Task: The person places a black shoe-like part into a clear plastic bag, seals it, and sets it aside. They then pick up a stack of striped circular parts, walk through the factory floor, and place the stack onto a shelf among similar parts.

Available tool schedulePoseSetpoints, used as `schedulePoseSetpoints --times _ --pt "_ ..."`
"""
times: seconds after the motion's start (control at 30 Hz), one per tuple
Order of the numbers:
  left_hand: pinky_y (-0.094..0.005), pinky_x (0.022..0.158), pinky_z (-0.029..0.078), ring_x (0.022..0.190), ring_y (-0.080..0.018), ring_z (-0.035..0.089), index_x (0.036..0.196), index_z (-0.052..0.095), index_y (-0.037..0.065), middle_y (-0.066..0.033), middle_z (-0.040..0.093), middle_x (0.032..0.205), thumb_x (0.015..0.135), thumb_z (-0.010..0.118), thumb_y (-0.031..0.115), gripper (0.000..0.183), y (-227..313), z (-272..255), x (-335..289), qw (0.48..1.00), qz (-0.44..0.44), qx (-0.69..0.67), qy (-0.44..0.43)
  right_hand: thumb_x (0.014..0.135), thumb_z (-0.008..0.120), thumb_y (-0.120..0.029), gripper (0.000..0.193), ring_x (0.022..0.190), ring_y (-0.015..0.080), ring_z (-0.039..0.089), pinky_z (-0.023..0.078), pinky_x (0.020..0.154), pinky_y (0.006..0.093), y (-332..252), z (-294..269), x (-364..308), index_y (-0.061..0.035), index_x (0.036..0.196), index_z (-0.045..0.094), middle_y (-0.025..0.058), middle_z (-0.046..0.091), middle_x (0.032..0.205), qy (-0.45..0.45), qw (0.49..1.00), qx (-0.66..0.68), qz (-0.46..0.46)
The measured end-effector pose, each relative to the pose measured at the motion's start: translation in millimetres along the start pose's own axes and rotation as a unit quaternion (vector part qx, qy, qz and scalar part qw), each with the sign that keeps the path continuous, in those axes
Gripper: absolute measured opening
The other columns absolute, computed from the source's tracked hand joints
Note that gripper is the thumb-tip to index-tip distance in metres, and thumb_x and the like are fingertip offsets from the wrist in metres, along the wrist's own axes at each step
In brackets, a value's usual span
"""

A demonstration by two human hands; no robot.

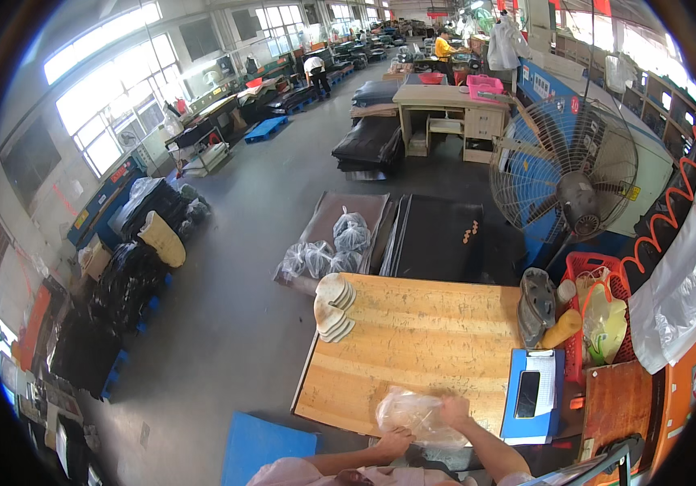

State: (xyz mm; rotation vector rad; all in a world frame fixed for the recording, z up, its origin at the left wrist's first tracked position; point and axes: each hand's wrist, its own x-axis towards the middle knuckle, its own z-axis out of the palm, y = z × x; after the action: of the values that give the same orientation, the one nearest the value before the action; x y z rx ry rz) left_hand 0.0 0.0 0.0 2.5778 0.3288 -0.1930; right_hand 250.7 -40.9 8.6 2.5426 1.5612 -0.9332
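A clear plastic bag (408,411) lies crumpled over the near edge of the wooden tabletop (421,340). My left hand (396,442) is closed on the bag's near left edge. On the opposite side, my right hand (454,411) grips the bag with its fingers curled. What the bag holds, if anything, I cannot make out. At the table's far left corner sits a pile of flat, curved off-white pieces (333,309), fanned over one another and apart from both hands.
Right of my hands lie a blue clipboard (518,429) with papers and a black phone (527,394). Beyond it stand a grey moulded form (536,308), a red basket (574,356) and a large fan (578,194). Black sheets (437,235) and tied bags (351,232) lie past the table.
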Motion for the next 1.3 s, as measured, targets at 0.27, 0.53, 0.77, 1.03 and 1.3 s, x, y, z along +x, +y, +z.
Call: schedulePoseSetpoints --times 0.27,0.53,0.77,1.03,1.3 --pt "-0.0435 0.102 0.043 0.118 -0.0349 0.054 0.120 0.059 0.003 -0.0152 0.058 0.123 0.086 0.058 0.012 0.035 25.3 -35.2 -1.1 0.981 0.039 -0.095 0.167 0.076 0.070 -0.029 0.030 0.085 0.0353 0.066 0.053 0.075 0.0464 -11.0 -26.1 -29.7 -0.0043 0.093 0.068 0.0172 0.067 0.087 0.443 0.886 -0.032 -0.133" --pt "-0.0457 0.108 0.038 0.126 -0.0351 0.048 0.130 0.054 0.005 -0.0144 0.052 0.135 0.084 0.066 0.020 0.050 -29.3 -39.8 73.3 0.999 0.046 0.005 0.018 0.080 0.069 -0.028 0.049 0.104 0.0382 0.057 0.046 0.090 0.0470 -22.9 25.1 -63.2 0.0028 0.116 0.057 0.0204 0.059 0.117 0.165 0.984 0.060 -0.034" --pt "-0.0446 0.112 0.033 0.136 -0.0334 0.039 0.143 0.039 0.007 -0.0146 0.045 0.142 0.077 0.074 0.026 0.078 -60.0 -56.4 37.6 0.996 0.005 0.090 -0.022 0.072 0.074 -0.037 0.084 0.133 0.0370 0.039 0.025 0.116 0.0483 4.9 27.2 -66.6 0.0048 0.138 0.044 0.0195 0.044 0.143 0.093 0.992 -0.080 -0.041" --pt "-0.0468 0.112 0.033 0.136 -0.0333 0.041 0.136 0.050 0.004 -0.0162 0.048 0.142 0.074 0.074 0.019 0.068 -40.3 -55.4 52.3 0.999 0.040 0.022 0.000 0.074 0.073 -0.013 0.062 0.115 0.0381 0.055 0.046 0.100 0.0428 -56.7 24.8 -72.9 0.0010 0.131 0.052 0.0210 0.060 0.124 0.178 0.960 0.201 -0.074" --pt "-0.0516 0.119 0.021 0.146 -0.0396 0.018 0.152 0.024 0.005 -0.0151 0.024 0.156 0.058 0.089 0.028 0.116 -48.8 -96.4 47.8 0.998 -0.032 0.000 -0.049 0.063 0.086 -0.031 0.111 0.144 0.0409 0.024 0.025 0.117 0.0498 -29.1 27.0 -85.7 0.0035 0.148 0.025 0.0192 0.027 0.155 0.082 0.996 0.037 0.010"
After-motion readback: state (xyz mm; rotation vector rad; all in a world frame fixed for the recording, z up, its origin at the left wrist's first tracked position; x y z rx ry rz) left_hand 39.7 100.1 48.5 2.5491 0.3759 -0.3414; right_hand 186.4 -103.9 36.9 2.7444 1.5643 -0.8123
